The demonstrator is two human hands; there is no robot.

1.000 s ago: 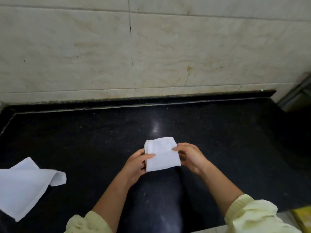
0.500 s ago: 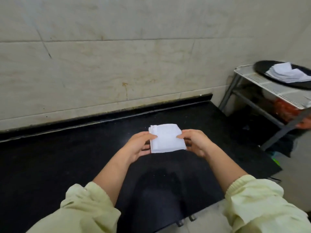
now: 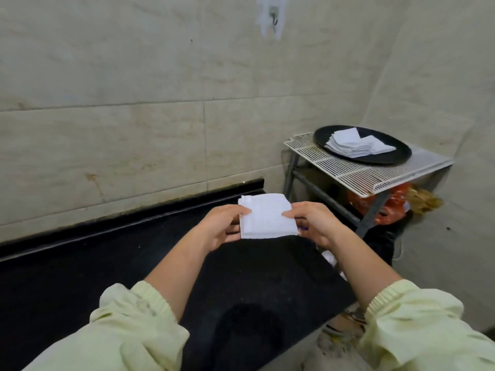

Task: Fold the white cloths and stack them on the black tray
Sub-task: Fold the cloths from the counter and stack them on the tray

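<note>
A folded white cloth, a small thick square, is held in the air above the right end of the black counter. My left hand pinches its left edge and my right hand pinches its right edge. Off to the upper right, a round black tray rests on a white wire rack. A stack of folded white cloths lies on the tray, its top pieces slightly fanned out.
Tiled walls stand behind the counter and meet in a corner at the right. Under the wire rack sit orange and yellowish bags on a metal frame. A gap of floor separates the counter's right end from the rack.
The view has swung right: the unfolded cloth on the counter's left has left the frame and the tray has come fully into view. Both hands have carried the folded cloth up and rightward.
</note>
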